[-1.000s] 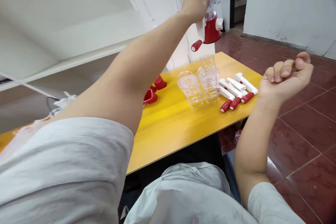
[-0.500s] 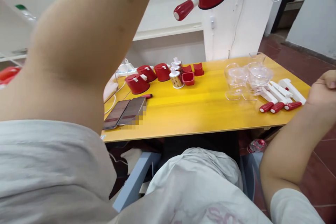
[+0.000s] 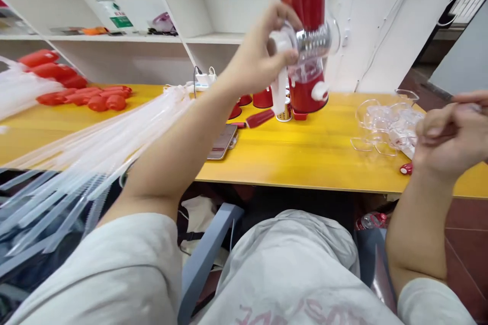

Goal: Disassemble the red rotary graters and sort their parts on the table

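Low in the frame, pink lettering on the person's grey shirt [image 3: 290, 274] is cut off and unreadable. Beyond it, a yellow table [image 3: 305, 162] carries a phone [image 3: 221, 141] and clear plastic cups [image 3: 381, 119]. At right, the right hand [image 3: 450, 137] curls, blurred; I cannot tell whether it holds anything. Upper centre, the left hand [image 3: 255, 58] clasps a red rotary grater [image 3: 310, 43] above the table. On the white shelves [image 3: 213, 38] behind, a green label [image 3: 122, 21] is too small to read.

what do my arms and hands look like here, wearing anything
Both arms are bare from short light grey sleeves down. The left hand and the blurred right hand wear no gloves; no watch, ring or bracelet shows.
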Tool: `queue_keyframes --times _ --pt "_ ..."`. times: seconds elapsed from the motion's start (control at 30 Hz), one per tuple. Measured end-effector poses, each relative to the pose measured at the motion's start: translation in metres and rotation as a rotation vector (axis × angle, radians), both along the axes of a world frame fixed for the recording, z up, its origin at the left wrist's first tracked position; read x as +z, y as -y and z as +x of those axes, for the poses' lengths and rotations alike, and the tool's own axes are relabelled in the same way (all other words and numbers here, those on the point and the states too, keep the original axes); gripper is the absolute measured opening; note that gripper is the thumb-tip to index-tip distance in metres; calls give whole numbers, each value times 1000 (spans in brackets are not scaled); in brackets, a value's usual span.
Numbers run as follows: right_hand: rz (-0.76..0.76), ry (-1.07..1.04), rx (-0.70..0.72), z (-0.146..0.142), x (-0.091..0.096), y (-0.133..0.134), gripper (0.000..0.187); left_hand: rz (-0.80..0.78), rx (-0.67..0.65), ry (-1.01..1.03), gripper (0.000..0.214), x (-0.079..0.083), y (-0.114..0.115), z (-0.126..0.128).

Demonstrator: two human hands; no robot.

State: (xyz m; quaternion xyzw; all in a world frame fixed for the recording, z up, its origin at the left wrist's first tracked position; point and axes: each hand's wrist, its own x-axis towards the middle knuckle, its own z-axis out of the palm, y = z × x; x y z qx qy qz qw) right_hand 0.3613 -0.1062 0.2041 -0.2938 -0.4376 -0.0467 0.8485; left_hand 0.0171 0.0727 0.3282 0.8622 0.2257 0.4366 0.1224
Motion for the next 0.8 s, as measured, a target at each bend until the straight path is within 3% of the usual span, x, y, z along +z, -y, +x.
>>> queue_keyframes --times 0.03,0.07,0.13,0.3,0.43,0.57,0.8 --pt "-17 79 -15 -23 -1 -2 13 -1 -17 20 50 -15 7 -1" --pt "-129 185 -9 -43 -3 -5 7 -4 -36 37 48 -30 12 -2" --pt "-295 320 12 -70 -11 -10 12 -12 -98 40 42 -55 16 -6" --pt "-574 456 76 -79 -33 -30 32 -21 -259 -13 37 -99 10 -21" --pt "-655 497 95 -72 -42 -42 46 -45 -278 -5 32 -120 7 -26" --pt "-697 519 99 -70 -43 -43 48 -86 -269 -24 32 -133 -3 -26" --pt "-850 652 160 -74 -48 -44 61 -133 -267 31 50 -154 -27 -18"
